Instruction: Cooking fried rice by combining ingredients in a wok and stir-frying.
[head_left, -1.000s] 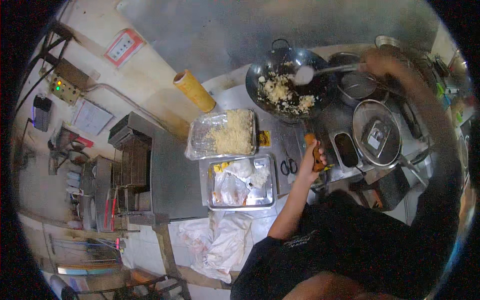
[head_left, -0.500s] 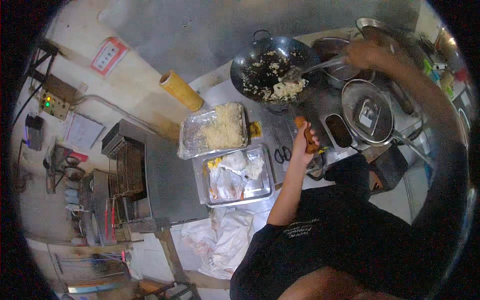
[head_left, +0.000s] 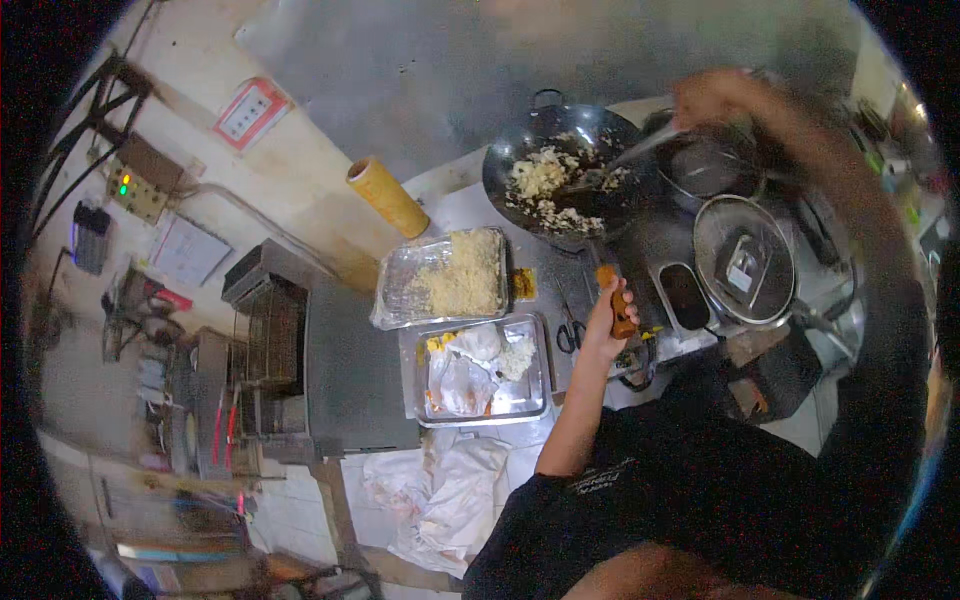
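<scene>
The wok (head_left: 590, 122) is set at the back of the counter (head_left: 452, 205), its far rim close to the grey wall panel (head_left: 500, 55). Its brown handle (head_left: 606, 275), directed toward the body, is enclosed by the curled fingers of the left hand (head_left: 604, 316). A metal utensil (head_left: 640, 148) is gripped by the right hand (head_left: 708, 102), raised beyond the wok's right rim; its head is lowered among pale grains (head_left: 541, 175). On the right, the wok is bordered closely by a round strainer (head_left: 702, 250) and a dark oblong container (head_left: 684, 297). On the left, a strip of counter bearing scissors (head_left: 571, 337) separates the handle from a metal tray (head_left: 530, 401). Beyond this tray, a plastic-covered tray (head_left: 398, 275) and an upright yellow roll (head_left: 387, 198) are seen. White sacks (head_left: 450, 500) are crumpled below; a lit control box (head_left: 138, 190) is mounted on the left wall.
</scene>
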